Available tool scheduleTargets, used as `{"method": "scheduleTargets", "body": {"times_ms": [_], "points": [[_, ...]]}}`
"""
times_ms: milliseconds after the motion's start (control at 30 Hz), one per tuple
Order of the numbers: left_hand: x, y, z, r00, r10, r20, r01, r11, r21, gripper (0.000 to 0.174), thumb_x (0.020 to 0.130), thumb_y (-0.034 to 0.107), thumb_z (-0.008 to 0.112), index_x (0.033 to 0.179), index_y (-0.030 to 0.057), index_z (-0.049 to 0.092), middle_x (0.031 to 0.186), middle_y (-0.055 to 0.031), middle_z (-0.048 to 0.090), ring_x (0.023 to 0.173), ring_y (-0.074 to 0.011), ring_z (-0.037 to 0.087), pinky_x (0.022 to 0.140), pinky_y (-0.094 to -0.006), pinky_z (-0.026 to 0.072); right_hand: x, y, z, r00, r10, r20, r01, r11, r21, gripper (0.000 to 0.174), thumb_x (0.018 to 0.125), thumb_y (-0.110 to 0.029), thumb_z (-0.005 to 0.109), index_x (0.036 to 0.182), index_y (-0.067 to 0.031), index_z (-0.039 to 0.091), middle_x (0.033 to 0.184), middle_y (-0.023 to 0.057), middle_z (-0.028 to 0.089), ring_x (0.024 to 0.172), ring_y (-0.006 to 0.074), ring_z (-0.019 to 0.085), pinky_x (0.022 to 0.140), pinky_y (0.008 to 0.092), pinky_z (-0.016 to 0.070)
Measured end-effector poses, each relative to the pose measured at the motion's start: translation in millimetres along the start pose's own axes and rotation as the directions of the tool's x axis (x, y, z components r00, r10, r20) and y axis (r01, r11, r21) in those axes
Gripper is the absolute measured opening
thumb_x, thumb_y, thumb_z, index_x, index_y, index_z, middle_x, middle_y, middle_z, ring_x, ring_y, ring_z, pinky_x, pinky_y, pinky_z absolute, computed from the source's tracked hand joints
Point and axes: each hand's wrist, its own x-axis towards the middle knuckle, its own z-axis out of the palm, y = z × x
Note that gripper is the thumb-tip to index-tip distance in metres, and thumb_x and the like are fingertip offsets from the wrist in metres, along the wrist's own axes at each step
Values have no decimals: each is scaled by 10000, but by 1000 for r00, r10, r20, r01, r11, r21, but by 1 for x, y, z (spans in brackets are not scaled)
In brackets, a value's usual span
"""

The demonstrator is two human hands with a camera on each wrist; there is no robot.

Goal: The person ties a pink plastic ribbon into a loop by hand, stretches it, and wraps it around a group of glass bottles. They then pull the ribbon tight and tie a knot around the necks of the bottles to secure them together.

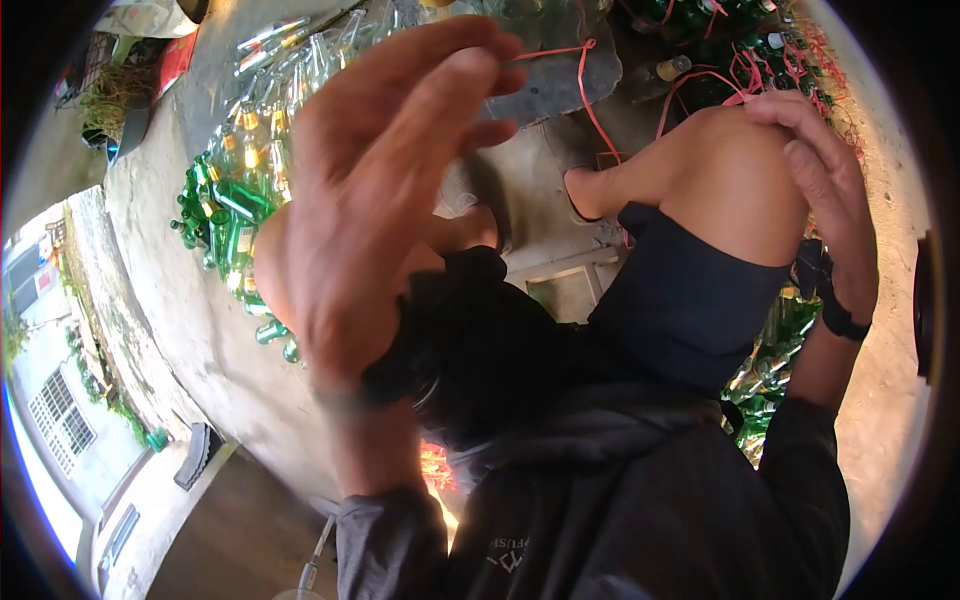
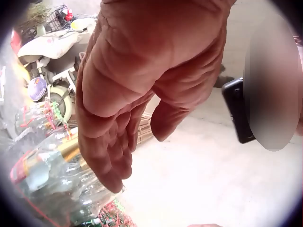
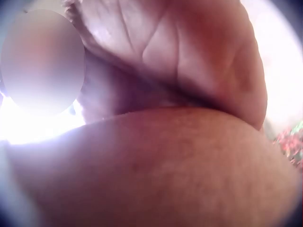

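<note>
Biggest hazard imo is the spread of clear glass bottles (image 1: 262,110) in the upper left of the frame: they're packed tight, so one knock could send several rolling or chip a neck. Same worry for the shiny green glass bottles (image 1: 235,200) just below them, lying at odd angles. Bare right knee (image 1: 735,175), upper right, so any broken glass would mean cuts. The blurry left hand (image 1: 375,190), left of centre, is empty, fingers loose, thumb apart; a careless swing could clip bottles. The right hand (image 1: 825,170) rests on that knee, relaxed, gripping nothing I can see. Lastly, the thin red plastic cord (image 1: 590,44), top centre, runs near the feet and could snag one.
</note>
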Motion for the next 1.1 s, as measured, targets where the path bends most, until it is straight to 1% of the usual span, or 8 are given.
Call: {"method": "scheduleTargets", "body": {"times_ms": [67, 233, 333, 633, 700, 867, 967, 1100], "points": [[-17, 7, -12, 1000, -1, -20, 1, 999, 32, 475, 1017, 292, 591, 1338, -58, 583, 1262, -190, 671, 1147, -269, 663, 947, -417, 555, -6, -4, 11, 1000, -28, -9, 25, 977, -211, 326, 988, -222, 611, 1219, 8, 624, 1270, 125, 592, 1249, 226, 541, 1106, 335, 369], [-52, 3, -56, 962, 229, -147, -200, 961, 191, 524, 1040, 246, 515, 1405, -129, 483, 1328, -294, 602, 1211, -357, 627, 991, -443, 522, -16, 2, 8, 997, 33, -74, -53, 958, -282, 316, 985, -214, 599, 1216, -1, 628, 1275, 123, 592, 1265, 244, 535, 1121, 346, 357], [-76, 3, -72, 924, 239, -297, -124, 925, 359, 516, 1049, 254, 511, 1395, -127, 491, 1334, -305, 591, 1209, -370, 621, 980, -446, 522, -14, 1, 7, 993, 69, -94, -96, 944, -317, 316, 979, -213, 595, 1216, -7, 631, 1282, 125, 591, 1270, 255, 535, 1128, 355, 353], [-122, -36, -118, 854, 207, -478, -73, 956, 284, 444, 1040, 276, 575, 1316, -72, 573, 1234, -234, 641, 1040, -263, 632, 899, -372, 514, -5, -2, 11, 994, 62, -87, -92, 913, -397, 326, 974, -218, 565, 1208, 1, 623, 1268, 138, 599, 1269, 270, 540, 1130, 369, 354], [-128, -40, -118, 895, 175, -411, -225, 971, -77, 388, 1034, 269, 579, 1252, -52, 594, 1151, -181, 623, 1036, -238, 595, 876, -345, 500, -1, -6, 14, 997, 45, -67, -68, 917, -394, 320, 976, -207, 560, 1208, 5, 620, 1267, 138, 600, 1268, 269, 541, 1129, 366, 355], [-143, -61, -92, 835, 169, -523, -163, 985, 57, 354, 1027, 262, 596, 1155, -63, 653, 1027, -152, 679, 849, -188, 623, 751, -293, 509, 5, -7, 17, 998, 45, -34, -54, 916, -396, 290, 989, -153, 538, 1219, 9, 611, 1278, 133, 598, 1270, 256, 540, 1126, 348, 357], [-156, -64, -88, 896, -68, -438, 81, 997, 12, 255, 997, 98, 588, 1165, -78, 663, 1004, -126, 718, 884, -166, 655, 802, -301, 518, 6, -3, 20, 999, 17, -48, -36, 908, -417, 277, 1007, -139, 521, 1219, 17, 606, 1285, 128, 595, 1273, 248, 535, 1127, 346, 356], [-178, -93, -106, 888, -209, -409, 166, 976, -140, 300, 1013, 171, 635, 1179, -76, 667, 988, -103, 734, 876, -140, 661, 809, -283, 516, 9, -1, 21, 996, 69, -54, -84, 920, -382, 289, 1026, -152, 515, 1233, 30, 601, 1301, 125, 579, 1283, 229, 518, 1134, 327, 333]]}}
